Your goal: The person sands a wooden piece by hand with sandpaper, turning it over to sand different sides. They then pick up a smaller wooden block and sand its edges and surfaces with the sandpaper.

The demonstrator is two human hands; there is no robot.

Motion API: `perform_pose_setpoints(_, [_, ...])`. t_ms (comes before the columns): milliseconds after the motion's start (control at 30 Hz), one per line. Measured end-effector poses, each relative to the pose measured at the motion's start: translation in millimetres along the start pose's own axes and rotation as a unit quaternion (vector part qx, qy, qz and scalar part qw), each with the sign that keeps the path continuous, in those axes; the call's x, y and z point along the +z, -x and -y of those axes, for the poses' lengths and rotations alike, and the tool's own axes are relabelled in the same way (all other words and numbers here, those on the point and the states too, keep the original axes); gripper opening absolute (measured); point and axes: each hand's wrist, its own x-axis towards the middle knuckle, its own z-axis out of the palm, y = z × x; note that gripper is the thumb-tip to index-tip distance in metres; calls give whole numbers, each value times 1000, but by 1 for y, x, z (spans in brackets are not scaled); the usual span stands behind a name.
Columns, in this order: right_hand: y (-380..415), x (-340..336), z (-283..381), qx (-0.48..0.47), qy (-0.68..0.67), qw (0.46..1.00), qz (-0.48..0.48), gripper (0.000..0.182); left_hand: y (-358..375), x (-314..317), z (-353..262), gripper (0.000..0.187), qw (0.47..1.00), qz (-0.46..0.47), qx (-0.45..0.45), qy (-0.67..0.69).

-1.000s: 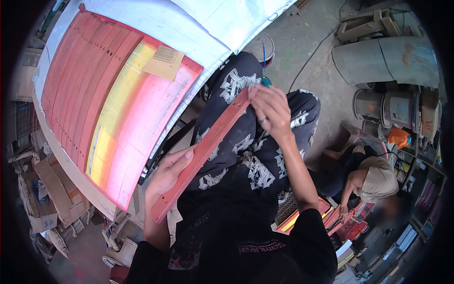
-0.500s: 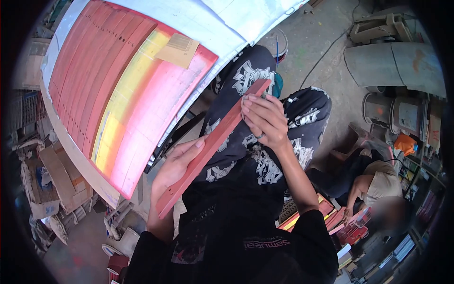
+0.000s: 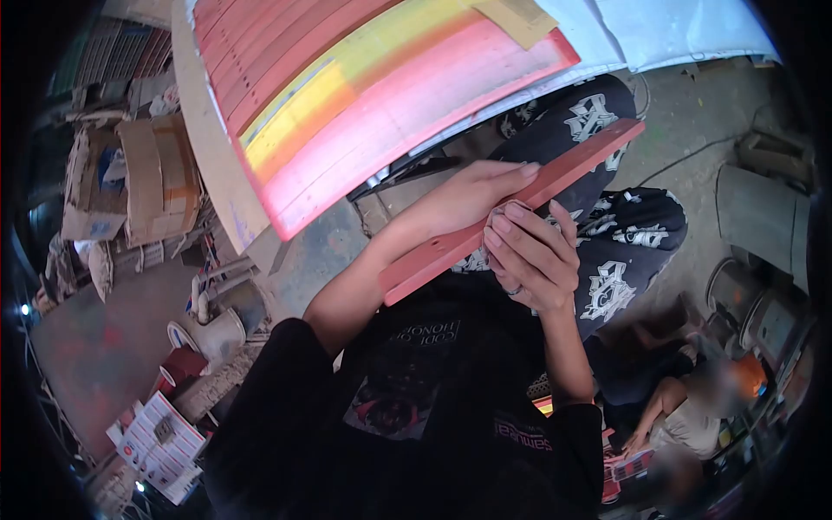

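Note:
A long red-painted wooden slat (image 3: pixel 598 154) lies slanted above my lap, with small holes near its lower end. My left hand (image 3: pixel 468 198) is closed around its middle from the far side, thumb along the top. Close beside it, my right hand (image 3: pixel 539 258) presses a small folded grey-brown piece, seemingly sandpaper (image 3: pixel 510 209), against the slat's near edge. The fingers of my right hand curl over this piece and partly hide it.
Ahead stands a table with red slats (image 3: pixel 251 65) in a row beside a pink and yellow painted board (image 3: pixel 347 143). A cardboard piece (image 3: pixel 520 19) lies on it. Cardboard boxes (image 3: pixel 160 178) are at left. Another person (image 3: pixel 689 425) works at lower right, near metal drums (image 3: pixel 737 286).
My right hand has slid from the slat's far end down to near its middle. My left hand now grips farther up the slat. The view has turned, shifting the table rightward.

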Motion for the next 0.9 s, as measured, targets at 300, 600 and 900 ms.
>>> perform_pose_setpoints(300, [-8, 21, 43, -69, -57, 996, -15, 26, -17, 14, -10, 39, 999, 9, -2, -38])
perform_pose_setpoints(600, [4, -15, 45, -76, -82, 993, 34, 32, -37, 0, 11, 43, 996, -5, 45, -75])
perform_pose_setpoints(900, [-6, -25, 6, 33, 37, 996, 79, 26, -43, -4, 13, 48, 984, -24, 132, -116])
